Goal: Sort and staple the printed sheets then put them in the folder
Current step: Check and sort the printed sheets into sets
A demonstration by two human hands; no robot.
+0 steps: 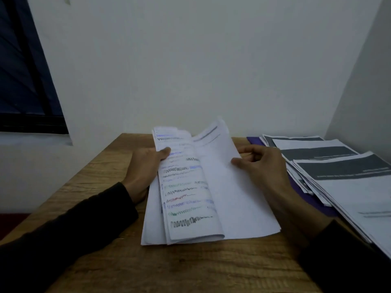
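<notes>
A stack of printed sheets (239, 199) lies in the middle of the wooden table (101, 176). Several of its sheets (186, 187), covered in coloured scribble lines, are folded back to the left. My left hand (143, 168) grips that folded bundle at its left edge, thumb on top. My right hand (262, 163) pinches the right edge of the white sheet lying open. A purple folder (254, 140) lies at the right, mostly hidden under other papers. No stapler is in view.
Several sets of sheets with dark header blocks (330, 166) are fanned out over the folder along the table's right side. A white wall stands just behind the table, and a dark window (25, 81) is at the left.
</notes>
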